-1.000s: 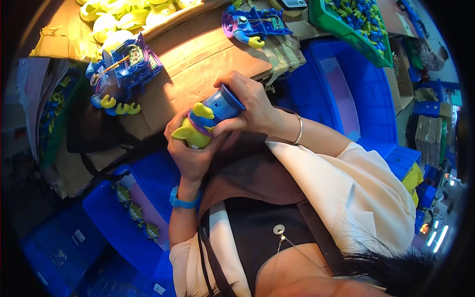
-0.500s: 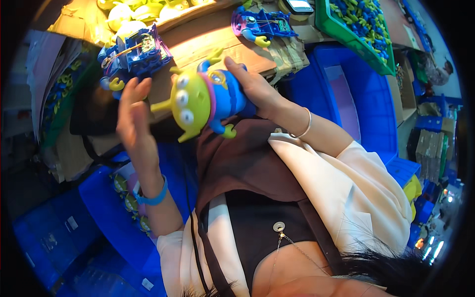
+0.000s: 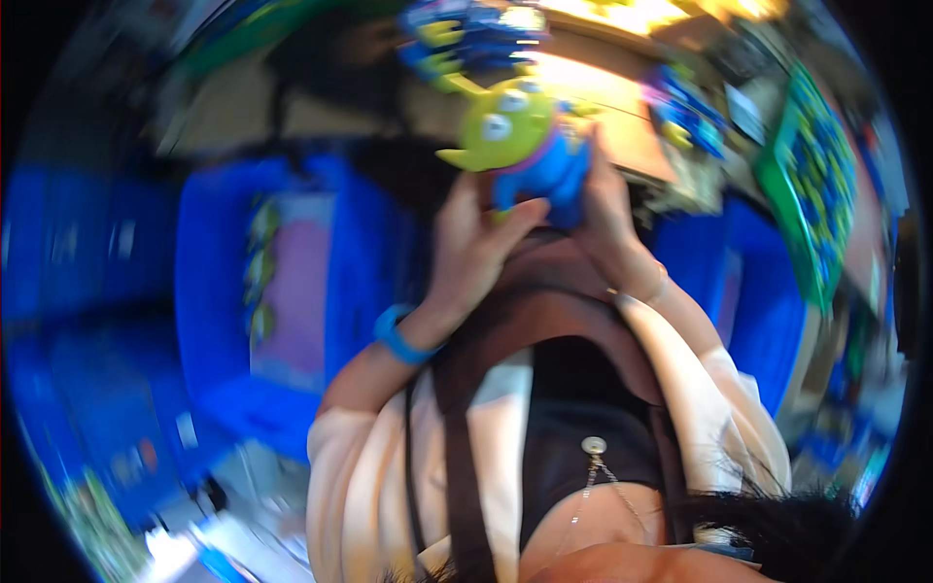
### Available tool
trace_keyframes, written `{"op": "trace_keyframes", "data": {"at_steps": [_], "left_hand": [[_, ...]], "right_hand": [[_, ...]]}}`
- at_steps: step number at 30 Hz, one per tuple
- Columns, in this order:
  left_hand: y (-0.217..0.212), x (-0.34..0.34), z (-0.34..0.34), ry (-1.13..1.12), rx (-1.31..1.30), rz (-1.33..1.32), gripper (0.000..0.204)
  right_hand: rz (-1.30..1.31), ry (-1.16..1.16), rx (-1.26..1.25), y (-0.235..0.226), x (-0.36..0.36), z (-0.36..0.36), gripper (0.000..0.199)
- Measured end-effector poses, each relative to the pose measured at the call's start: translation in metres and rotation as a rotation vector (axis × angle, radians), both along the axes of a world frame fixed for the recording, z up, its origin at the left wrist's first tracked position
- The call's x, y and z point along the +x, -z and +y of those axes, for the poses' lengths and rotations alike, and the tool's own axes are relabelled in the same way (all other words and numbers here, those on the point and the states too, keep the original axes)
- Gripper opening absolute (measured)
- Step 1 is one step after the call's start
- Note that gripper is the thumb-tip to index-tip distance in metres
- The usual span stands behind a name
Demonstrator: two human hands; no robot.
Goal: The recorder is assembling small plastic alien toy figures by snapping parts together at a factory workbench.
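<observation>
Both my hands hold a toy alien figure [image 3: 512,123] with a green three-eyed head and a blue body, tilted in front of my apron. My left hand [image 3: 478,228], with a blue band at the wrist, grips its lower side, thumb across the blue body. My right hand [image 3: 610,199] wraps the body's other side; motion blur softens its fingers. Beyond the figure lies an opened blue toy body [image 3: 476,39] with small green hands. Another open toy body [image 3: 685,112], blue and purple, rests farther right on the cardboard-covered bench [image 3: 607,102].
On the left stands a blue bin [image 3: 219,360] with several green-headed figures along one side and a pinkish sheet inside. Another blue bin [image 3: 777,282] is at my right. A green crate [image 3: 782,185] of small blue and green parts sits at far right. Yellow-lit pieces line the bench's back.
My left hand has come from apart onto the figure, which both hands now hold. The whole view has swung left, bringing the left bin into fuller sight.
</observation>
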State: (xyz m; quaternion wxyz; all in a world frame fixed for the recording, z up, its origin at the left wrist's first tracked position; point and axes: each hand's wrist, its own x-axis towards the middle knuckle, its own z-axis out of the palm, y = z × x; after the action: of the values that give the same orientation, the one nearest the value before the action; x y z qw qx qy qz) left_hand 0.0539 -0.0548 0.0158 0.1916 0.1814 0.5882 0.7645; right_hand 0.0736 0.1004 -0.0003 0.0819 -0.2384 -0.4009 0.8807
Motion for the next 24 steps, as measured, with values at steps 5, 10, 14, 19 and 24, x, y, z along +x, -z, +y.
{"op": "trace_keyframes", "data": {"at_steps": [5, 10, 14, 19, 24], "left_hand": [[-0.007, -0.003, -0.045, -0.411, 0.223, 0.000, 0.068], [-0.015, -0.017, -0.143, -0.406, -0.468, 0.465, 0.100], [-0.014, -0.007, -0.189, -0.488, -0.723, 0.400, 0.077], [0.038, -0.006, -0.273, -0.658, -0.119, -0.107, 0.048], [0.142, 0.007, -0.441, -1.141, 0.285, -0.411, 0.038]], "right_hand": [[0.145, -0.140, 0.518, -0.028, -0.021, -0.031, 0.051], [0.461, -0.483, 1.511, -0.067, -0.054, -0.095, 0.037], [0.463, -0.769, 1.588, -0.074, -0.083, -0.158, 0.044], [0.866, -0.694, 1.378, -0.048, -0.122, -0.217, 0.062], [0.837, -0.696, 1.378, -0.041, -0.124, -0.186, 0.059]]}}
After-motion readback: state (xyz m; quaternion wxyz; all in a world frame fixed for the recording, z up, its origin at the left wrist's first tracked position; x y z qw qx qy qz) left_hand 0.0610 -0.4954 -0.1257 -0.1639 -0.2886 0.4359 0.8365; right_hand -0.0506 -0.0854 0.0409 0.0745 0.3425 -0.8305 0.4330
